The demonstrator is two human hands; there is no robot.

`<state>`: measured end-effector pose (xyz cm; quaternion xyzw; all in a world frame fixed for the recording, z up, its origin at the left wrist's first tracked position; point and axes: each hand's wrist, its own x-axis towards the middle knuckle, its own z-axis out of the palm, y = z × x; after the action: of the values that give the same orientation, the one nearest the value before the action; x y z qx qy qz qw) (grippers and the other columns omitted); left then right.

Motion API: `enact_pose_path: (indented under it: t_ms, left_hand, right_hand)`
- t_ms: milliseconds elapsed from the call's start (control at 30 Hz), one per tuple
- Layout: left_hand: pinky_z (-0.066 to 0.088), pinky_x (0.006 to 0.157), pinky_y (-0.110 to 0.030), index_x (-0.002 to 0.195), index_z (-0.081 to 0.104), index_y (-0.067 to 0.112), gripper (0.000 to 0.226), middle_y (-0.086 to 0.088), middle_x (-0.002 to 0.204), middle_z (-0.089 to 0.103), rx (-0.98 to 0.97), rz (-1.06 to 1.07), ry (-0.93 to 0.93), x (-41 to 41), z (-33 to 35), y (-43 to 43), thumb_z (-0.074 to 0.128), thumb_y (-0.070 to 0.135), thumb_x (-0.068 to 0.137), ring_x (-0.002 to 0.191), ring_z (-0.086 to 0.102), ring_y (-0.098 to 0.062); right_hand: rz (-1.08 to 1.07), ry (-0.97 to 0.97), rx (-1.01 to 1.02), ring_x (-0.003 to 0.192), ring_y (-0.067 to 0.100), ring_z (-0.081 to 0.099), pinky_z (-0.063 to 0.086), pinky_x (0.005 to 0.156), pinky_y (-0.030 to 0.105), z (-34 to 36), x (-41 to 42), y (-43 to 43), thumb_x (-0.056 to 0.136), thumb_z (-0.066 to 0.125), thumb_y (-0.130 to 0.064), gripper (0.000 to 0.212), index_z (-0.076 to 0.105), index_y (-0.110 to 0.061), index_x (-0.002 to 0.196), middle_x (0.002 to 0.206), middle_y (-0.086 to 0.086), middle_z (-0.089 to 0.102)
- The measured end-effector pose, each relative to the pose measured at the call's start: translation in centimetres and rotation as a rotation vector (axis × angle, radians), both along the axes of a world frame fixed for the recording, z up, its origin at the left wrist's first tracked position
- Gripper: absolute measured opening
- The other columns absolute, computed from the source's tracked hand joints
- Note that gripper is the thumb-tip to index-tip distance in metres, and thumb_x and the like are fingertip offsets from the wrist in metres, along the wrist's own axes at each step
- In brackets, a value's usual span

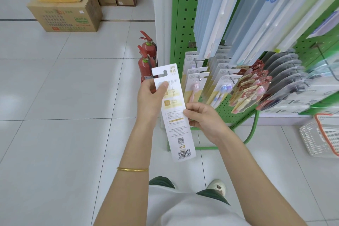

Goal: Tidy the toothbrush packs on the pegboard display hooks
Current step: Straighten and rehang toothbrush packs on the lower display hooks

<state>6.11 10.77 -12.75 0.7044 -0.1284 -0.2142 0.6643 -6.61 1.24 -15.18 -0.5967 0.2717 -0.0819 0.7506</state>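
Holds the toothbrush pack (173, 115) clear of the pegboard (185, 29), printed back outward, long axis near upright, hang slot uppermost. Pinches it beside the slot with left hand (150, 95), at its right edge with right hand (205, 117). Has the hooks (200, 77) to the right, nearer the right hand.

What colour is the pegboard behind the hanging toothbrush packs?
Green, the pegboard has dark round holes; clearest in the head view.

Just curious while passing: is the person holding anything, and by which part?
Yes, a toothbrush pack. The left hand pinches it near the top; the right hand grips its right edge around the middle.
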Motion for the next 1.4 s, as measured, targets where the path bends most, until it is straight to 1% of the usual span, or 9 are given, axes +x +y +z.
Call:
enact_pose_path:
  t_ms: [233, 400, 500, 567, 700, 800, 967, 1100, 1400]
  left_hand:
    - [0.052, 0.070, -0.033, 0.099, 0.060, 0.010, 0.009, -0.006, 0.090, 0.067, -0.118, -0.099, 0.151, -0.2, 0.4, -0.7, 0.052, 0.012, 0.096, 0.078, 0.063, -0.018]
    - [0.052, 0.055, -0.027, 0.096, 0.056, 0.007, 0.014, -0.003, 0.075, 0.069, -0.249, -0.263, 0.298, -0.9, 1.2, -1.2, 0.044, 0.012, 0.100, 0.063, 0.066, -0.014]
    - [0.051, 0.048, -0.025, 0.095, 0.055, 0.009, 0.016, 0.001, 0.068, 0.069, -0.250, -0.338, 0.309, -1.4, 1.6, -1.6, 0.041, 0.012, 0.101, 0.061, 0.065, -0.014]
    - [0.054, 0.058, -0.029, 0.096, 0.057, 0.010, 0.016, -0.001, 0.078, 0.069, -0.214, -0.374, 0.258, -1.5, 1.6, -1.9, 0.043, 0.013, 0.101, 0.074, 0.065, -0.019]
    - [0.051, 0.087, -0.032, 0.110, 0.058, 0.014, 0.016, -0.004, 0.103, 0.064, -0.108, -0.344, 0.127, -1.4, 1.2, -2.5, 0.054, 0.010, 0.095, 0.097, 0.060, -0.016]
    - [0.052, 0.082, -0.025, 0.106, 0.058, 0.019, 0.017, -0.007, 0.111, 0.062, -0.089, -0.275, 0.131, -1.3, 1.1, -2.7, 0.056, 0.008, 0.094, 0.101, 0.059, -0.015]
    - [0.052, 0.071, -0.018, 0.106, 0.059, 0.016, 0.017, -0.006, 0.109, 0.064, -0.075, -0.206, 0.140, -1.2, 0.7, -3.1, 0.056, 0.005, 0.093, 0.096, 0.060, -0.013]
    - [0.051, 0.071, -0.018, 0.107, 0.059, 0.014, 0.018, -0.006, 0.108, 0.064, -0.064, -0.199, 0.148, -1.1, 0.7, -3.1, 0.055, 0.005, 0.093, 0.096, 0.060, -0.013]
    - [0.050, 0.074, -0.022, 0.099, 0.059, 0.019, 0.016, -0.007, 0.109, 0.064, -0.052, -0.181, 0.154, -0.6, 0.3, -2.9, 0.056, 0.006, 0.092, 0.090, 0.061, -0.012]
  right_hand:
    - [0.058, -0.020, 0.153, 0.083, 0.018, 0.064, 0.052, 0.075, 0.029, -0.8, -0.7, -0.5, 0.088, 0.064, -0.014, 0.009, 0.063, -0.005, 0.088, 0.089, 0.005, 0.070]
    - [0.122, -0.166, 0.390, 0.098, 0.026, 0.065, 0.048, 0.092, 0.041, -1.6, -0.8, -0.4, 0.062, 0.086, -0.043, 0.076, 0.051, 0.000, 0.114, 0.107, 0.014, 0.065]
    - [0.160, -0.249, 0.473, 0.111, 0.039, 0.060, 0.048, 0.096, 0.053, -1.7, -0.9, -0.3, 0.063, 0.087, -0.034, 0.087, 0.037, -0.004, 0.129, 0.119, 0.020, 0.062]
    - [0.160, -0.261, 0.462, 0.108, 0.039, 0.061, 0.049, 0.093, 0.053, -1.5, -1.1, -0.6, 0.061, 0.088, -0.032, 0.093, 0.037, -0.001, 0.131, 0.121, 0.022, 0.061]
    - [0.039, -0.179, 0.294, 0.103, 0.033, 0.062, 0.047, 0.096, 0.053, -1.4, -2.1, -1.2, 0.052, 0.092, -0.032, 0.099, 0.043, 0.004, 0.131, 0.118, 0.017, 0.060]
    - [-0.164, -0.027, 0.019, 0.111, 0.031, 0.059, 0.048, 0.099, 0.046, -1.9, -2.6, -1.1, 0.057, 0.085, -0.029, 0.079, 0.051, -0.011, 0.126, 0.120, 0.009, 0.059]
    - [-0.495, 0.199, -0.389, 0.095, 0.004, 0.054, 0.042, 0.075, 0.006, -2.3, -2.0, -0.6, 0.073, 0.081, -0.018, 0.060, 0.046, -0.016, 0.122, 0.113, -0.003, 0.056]
    - [-0.513, 0.300, -0.542, 0.111, 0.015, 0.049, 0.042, 0.094, 0.028, -3.2, -0.8, -0.6, 0.071, 0.082, -0.030, 0.074, 0.044, -0.010, 0.131, 0.124, 0.001, 0.049]
    - [-0.520, 0.398, -0.674, 0.116, 0.018, 0.043, 0.037, 0.092, 0.027, -4.4, 1.3, -0.4, 0.072, 0.080, -0.035, 0.074, 0.042, -0.007, 0.130, 0.124, 0.003, 0.045]
